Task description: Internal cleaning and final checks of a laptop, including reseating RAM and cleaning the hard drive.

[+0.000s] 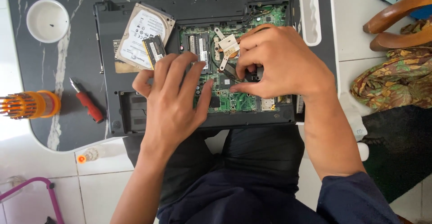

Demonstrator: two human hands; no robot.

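Note:
An opened laptop [112, 35] lies upside down on a dark marble table, its green circuit board [238, 100] bare. My left hand [173, 98] rests flat on the board's left part with fingers spread, touching the casing. My right hand [281, 64] curls over the middle of the board, thumb and forefinger pinched at a small part beside the copper heat pipe and metal bracket [227, 46]; what they pinch is hidden. A silver hard drive [141, 33] with a memory stick [154, 51] on top lies on the laptop's left corner.
A red-handled screwdriver [87, 103] lies left of the laptop. An orange screwdriver-bit holder [29, 105] stands at the table's left edge, a white round bowl [47, 20] at the back left, a long white tray [309, 15] at the right. Patterned cloth [396, 80] lies on the floor right.

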